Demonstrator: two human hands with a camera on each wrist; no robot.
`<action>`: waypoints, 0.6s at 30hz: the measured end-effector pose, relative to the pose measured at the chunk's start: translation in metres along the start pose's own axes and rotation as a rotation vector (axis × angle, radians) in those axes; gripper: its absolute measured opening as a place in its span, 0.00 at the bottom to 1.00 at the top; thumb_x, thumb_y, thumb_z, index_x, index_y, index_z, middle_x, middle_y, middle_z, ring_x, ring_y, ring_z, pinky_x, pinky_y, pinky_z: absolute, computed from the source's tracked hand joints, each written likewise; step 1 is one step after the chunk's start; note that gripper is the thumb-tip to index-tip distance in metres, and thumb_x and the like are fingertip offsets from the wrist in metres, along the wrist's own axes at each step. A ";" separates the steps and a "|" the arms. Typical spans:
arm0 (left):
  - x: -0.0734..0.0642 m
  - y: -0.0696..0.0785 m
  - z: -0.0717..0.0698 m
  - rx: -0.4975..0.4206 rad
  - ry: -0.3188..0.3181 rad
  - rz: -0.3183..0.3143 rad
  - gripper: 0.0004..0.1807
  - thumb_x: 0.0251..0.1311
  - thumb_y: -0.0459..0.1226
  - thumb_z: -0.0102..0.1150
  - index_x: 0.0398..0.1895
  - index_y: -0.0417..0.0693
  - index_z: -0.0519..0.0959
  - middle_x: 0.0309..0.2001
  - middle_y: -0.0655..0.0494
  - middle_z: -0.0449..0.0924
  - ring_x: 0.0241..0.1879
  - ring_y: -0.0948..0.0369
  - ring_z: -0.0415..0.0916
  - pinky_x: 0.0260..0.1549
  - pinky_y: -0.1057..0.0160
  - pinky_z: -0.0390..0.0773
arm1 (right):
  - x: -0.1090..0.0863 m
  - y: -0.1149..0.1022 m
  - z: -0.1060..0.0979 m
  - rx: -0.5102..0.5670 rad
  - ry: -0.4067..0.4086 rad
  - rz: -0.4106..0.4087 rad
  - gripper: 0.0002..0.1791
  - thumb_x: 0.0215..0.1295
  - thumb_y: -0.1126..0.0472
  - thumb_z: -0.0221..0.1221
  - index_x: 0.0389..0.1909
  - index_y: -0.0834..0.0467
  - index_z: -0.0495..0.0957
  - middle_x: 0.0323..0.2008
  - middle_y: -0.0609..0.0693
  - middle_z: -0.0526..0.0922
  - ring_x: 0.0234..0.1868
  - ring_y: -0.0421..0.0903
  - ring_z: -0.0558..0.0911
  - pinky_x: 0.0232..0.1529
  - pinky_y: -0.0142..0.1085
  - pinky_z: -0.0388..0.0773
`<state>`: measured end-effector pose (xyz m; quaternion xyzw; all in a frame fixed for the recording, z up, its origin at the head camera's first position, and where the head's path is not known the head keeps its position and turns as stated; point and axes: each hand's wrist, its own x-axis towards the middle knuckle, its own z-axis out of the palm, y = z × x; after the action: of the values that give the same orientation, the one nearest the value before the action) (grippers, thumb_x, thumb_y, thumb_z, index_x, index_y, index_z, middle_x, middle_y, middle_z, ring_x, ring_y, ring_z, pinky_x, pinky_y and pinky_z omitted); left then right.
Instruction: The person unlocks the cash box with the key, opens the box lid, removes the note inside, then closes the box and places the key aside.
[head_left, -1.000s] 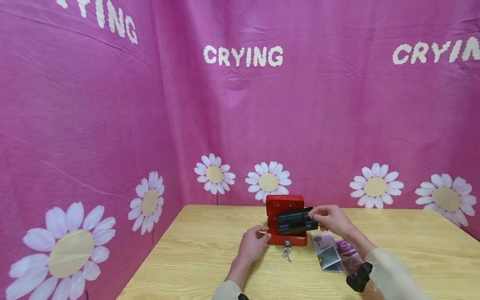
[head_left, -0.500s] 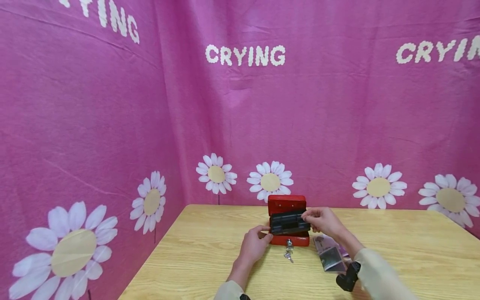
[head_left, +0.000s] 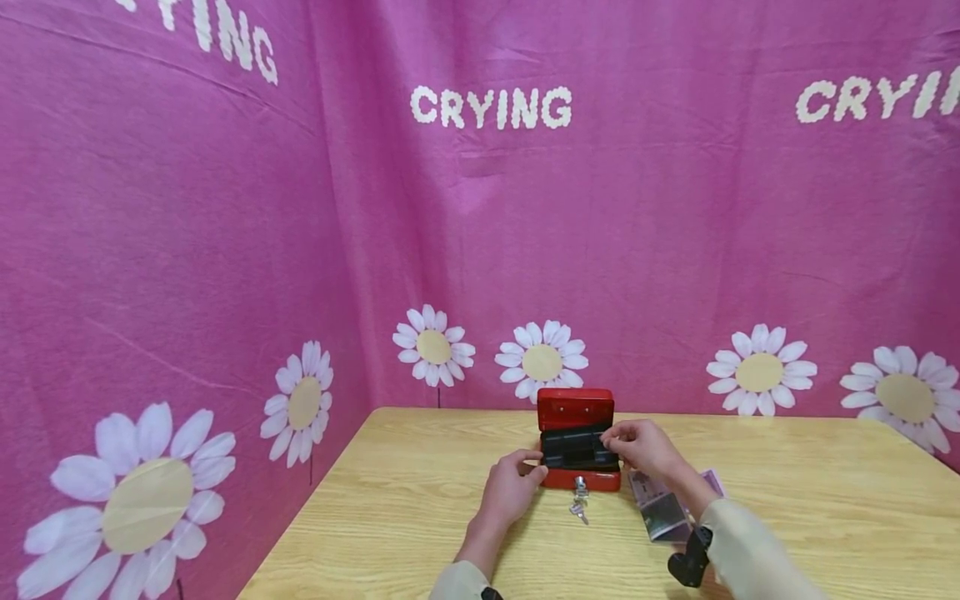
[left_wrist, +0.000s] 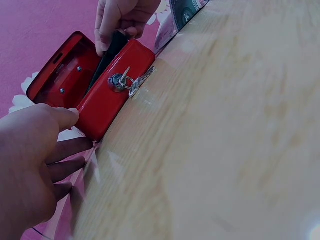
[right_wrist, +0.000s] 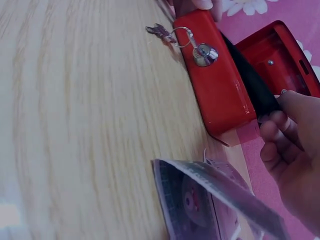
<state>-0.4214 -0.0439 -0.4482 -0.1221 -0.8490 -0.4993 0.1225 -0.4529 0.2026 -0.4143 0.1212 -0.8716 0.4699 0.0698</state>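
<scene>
A red cash box stands on the table with its lid raised. A black coin tray sits tilted inside it, right end higher. My right hand pinches that end between thumb and fingers; the right wrist view shows the tray's dark edge at the fingertips. My left hand touches the box's left end, fingers extended and loosely spread in the left wrist view. Keys on a ring hang from the front lock. The tray hides the box's floor.
Purple and green-grey banknotes lie overlapping to the right of the box, partly under my right forearm. One folded note rises from the table. A pink curtain with daisies hangs behind the table's back edge.
My right hand has moved left and brought the coin tray from above the box's right side down into it. The left hand stays at the box's left end.
</scene>
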 end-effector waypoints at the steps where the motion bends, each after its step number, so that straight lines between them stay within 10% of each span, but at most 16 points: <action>1: 0.000 0.000 0.000 0.002 0.000 -0.003 0.14 0.64 0.39 0.63 0.51 0.47 0.83 0.36 0.55 0.88 0.38 0.62 0.81 0.40 0.60 0.78 | 0.000 0.000 0.000 -0.015 0.004 0.000 0.08 0.68 0.67 0.56 0.41 0.65 0.82 0.22 0.47 0.74 0.19 0.40 0.71 0.21 0.31 0.70; 18: 0.001 0.000 0.002 0.007 -0.011 -0.009 0.14 0.65 0.39 0.62 0.52 0.46 0.83 0.36 0.56 0.88 0.37 0.64 0.81 0.40 0.60 0.78 | -0.002 -0.009 0.002 -0.130 0.039 -0.014 0.06 0.66 0.67 0.58 0.38 0.65 0.83 0.21 0.47 0.75 0.18 0.41 0.74 0.20 0.32 0.72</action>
<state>-0.4227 -0.0423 -0.4488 -0.1204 -0.8519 -0.4963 0.1161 -0.4487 0.1959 -0.4084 0.1133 -0.8979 0.4139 0.0980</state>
